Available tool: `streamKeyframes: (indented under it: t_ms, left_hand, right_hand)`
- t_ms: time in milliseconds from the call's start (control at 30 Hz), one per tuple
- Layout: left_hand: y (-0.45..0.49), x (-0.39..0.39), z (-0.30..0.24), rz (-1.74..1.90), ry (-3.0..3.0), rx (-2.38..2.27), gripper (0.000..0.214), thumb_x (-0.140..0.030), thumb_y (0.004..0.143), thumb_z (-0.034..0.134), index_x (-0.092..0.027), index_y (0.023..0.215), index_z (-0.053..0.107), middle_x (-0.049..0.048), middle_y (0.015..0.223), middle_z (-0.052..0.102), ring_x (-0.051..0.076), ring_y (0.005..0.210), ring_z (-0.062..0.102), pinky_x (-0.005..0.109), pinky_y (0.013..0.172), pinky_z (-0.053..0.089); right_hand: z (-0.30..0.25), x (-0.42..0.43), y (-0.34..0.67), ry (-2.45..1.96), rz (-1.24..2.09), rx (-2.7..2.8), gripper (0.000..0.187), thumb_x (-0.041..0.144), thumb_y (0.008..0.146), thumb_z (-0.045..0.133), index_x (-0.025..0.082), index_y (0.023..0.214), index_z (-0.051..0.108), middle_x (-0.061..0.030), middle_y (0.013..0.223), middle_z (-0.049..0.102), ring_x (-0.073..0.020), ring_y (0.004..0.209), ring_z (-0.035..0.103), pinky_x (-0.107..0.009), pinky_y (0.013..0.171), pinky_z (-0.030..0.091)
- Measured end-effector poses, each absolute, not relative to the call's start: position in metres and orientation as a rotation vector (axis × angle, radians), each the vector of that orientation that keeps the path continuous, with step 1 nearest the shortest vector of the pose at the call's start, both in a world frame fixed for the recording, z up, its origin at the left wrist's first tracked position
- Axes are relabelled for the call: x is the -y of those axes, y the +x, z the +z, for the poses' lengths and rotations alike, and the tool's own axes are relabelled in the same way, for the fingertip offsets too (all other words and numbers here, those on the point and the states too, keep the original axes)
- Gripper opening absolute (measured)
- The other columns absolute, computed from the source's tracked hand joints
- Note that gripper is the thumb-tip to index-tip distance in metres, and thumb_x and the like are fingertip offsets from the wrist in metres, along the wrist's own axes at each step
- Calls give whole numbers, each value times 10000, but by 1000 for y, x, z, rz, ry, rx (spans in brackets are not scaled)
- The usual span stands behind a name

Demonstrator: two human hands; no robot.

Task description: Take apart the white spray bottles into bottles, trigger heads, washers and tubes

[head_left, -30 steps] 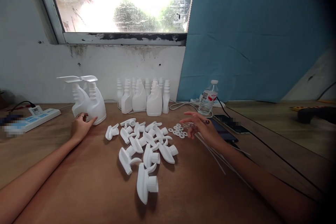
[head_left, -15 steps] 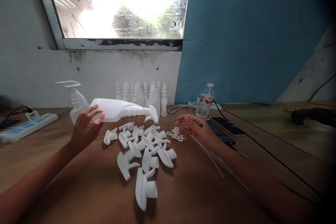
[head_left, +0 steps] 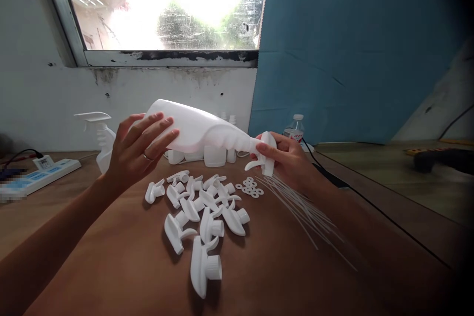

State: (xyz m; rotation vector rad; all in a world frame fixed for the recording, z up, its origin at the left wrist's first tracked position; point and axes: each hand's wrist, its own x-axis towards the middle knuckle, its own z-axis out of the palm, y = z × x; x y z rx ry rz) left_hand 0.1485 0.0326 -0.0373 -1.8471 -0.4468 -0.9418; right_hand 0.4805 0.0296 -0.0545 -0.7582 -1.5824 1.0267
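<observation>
A white spray bottle (head_left: 200,126) is held sideways above the table between both hands. My left hand (head_left: 142,143), wearing a ring, grips its base end. At the other end, my right hand (head_left: 289,158) is closed round the trigger sprayer head (head_left: 267,155) fitted on the neck. Below lie several loose white trigger sprayer heads (head_left: 211,227). Small white washers (head_left: 251,187) are piled near my right hand, and thin white tubes (head_left: 296,202) lie partly under my right forearm.
Another spray bottle with a sprayer head (head_left: 101,138) stands at the left, behind my left hand. White bottles (head_left: 215,155) stand by the wall, partly hidden. A power strip (head_left: 44,177) lies far left; a water bottle (head_left: 295,128) and a dark cable (head_left: 388,219) are on the right.
The spray bottle has been raised and moved right, tilting its sprayer end lower. My right hand has moved up from beside the washers and taken hold of the sprayer head.
</observation>
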Motion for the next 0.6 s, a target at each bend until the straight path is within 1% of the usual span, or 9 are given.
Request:
streamKeyframes:
  t_ms: [67,133,200,267,333,367,400,467,600]
  left_hand:
    - [149,-33,-36,-941,-1934,475,473,-184,871,598,-250,1322,472,97,1284,592,276,1209,532,464,1017,385]
    - [148,-34,-37,-952,-2070,527,455,-249,883,590,-232,1325,483,100,1239,621,272,1136,575,464,1006,389]
    - [145,-37,-39,-992,-2275,655,408,-324,907,551,-214,1299,523,96,1197,643,257,1059,603,425,961,426]
    - [144,-39,-42,-1079,-2528,902,383,-400,935,474,-196,1241,581,87,1135,667,234,967,624,344,844,482]
    - [144,-43,-44,-1203,-2768,1222,454,-491,936,415,-173,1183,625,76,1002,696,205,825,635,272,687,497]
    - [144,-46,-45,-1275,-2862,1373,496,-535,921,412,-162,1157,639,69,926,700,191,754,629,249,622,487]
    - [145,-49,-46,-1344,-2940,1504,527,-570,899,427,-154,1136,648,64,865,696,182,703,620,235,576,477]
    - [147,-55,-47,-1462,-3059,1722,531,-595,851,496,-149,1085,663,60,807,686,179,661,619,223,535,472]
    - [138,-70,-53,-1630,-3129,2132,405,-517,788,624,-121,863,674,51,678,655,177,541,611,227,446,453]
  right_hand:
    - [-52,-26,483,-792,765,1668,253,412,769,706,205,878,612,-6,737,596,-141,650,588,-261,541,499]
    - [-51,-24,487,-844,419,1773,240,377,751,725,204,874,613,-3,762,601,-124,634,564,-245,534,473]
    - [-51,-23,493,-834,52,1895,208,311,757,723,213,904,614,-6,809,623,-125,654,570,-249,558,478]
    - [-53,-25,499,-703,-231,2028,193,233,800,675,227,979,603,-22,894,656,-155,770,620,-284,666,521]
    - [-57,-29,504,-514,-399,2134,253,162,830,624,233,1067,573,-46,998,664,-187,930,636,-335,793,536]
    - [-58,-31,505,-433,-446,2164,289,134,837,604,233,1104,554,-59,1038,659,-197,988,630,-356,826,537]
    - [-60,-33,507,-369,-491,2176,320,113,839,590,232,1131,536,-69,1062,653,-203,1021,624,-371,835,540]
    - [-62,-37,509,-273,-614,2179,340,79,837,566,231,1137,520,-77,1093,644,-215,1065,615,-394,832,549]
    - [-58,-40,523,-134,-961,2118,217,59,844,529,238,967,517,-42,1131,624,-221,1159,570,-464,922,525]
